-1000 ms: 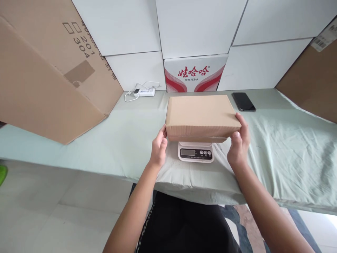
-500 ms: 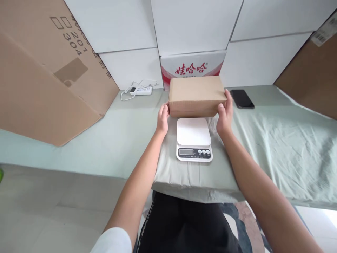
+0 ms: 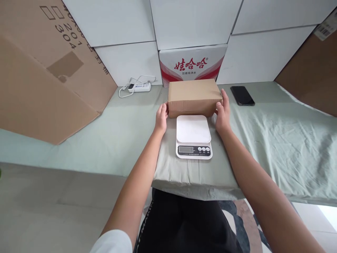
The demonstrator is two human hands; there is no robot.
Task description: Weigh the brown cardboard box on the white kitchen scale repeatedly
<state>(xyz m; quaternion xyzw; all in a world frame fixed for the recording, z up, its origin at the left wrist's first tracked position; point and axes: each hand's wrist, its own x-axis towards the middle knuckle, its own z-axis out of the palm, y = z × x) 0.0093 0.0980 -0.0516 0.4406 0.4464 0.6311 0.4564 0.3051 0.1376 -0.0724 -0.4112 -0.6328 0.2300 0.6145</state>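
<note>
A small brown cardboard box [image 3: 195, 92] is held between my two hands, just behind the kitchen scale. My left hand [image 3: 161, 118] presses on its left end, fingers partly hidden behind the box edge. At the right end, my right hand [image 3: 223, 114] grips with the thumb on the front and the fingers along the side. The white digital kitchen scale [image 3: 193, 130] lies in front of the box, its platform bare and its display blank. The box's lower front edge is close to the scale's rear edge; whether they touch I cannot tell.
A white and red carton [image 3: 193, 61] stands behind the box. A white power strip with a cable [image 3: 140, 87] lies back left, a black phone [image 3: 242, 95] back right. Large cardboard panels [image 3: 52, 84] flank the cloth-covered table [image 3: 110, 147].
The box has come down to the table behind the scale, with both hands still on it. More of the white and red carton's print shows above it.
</note>
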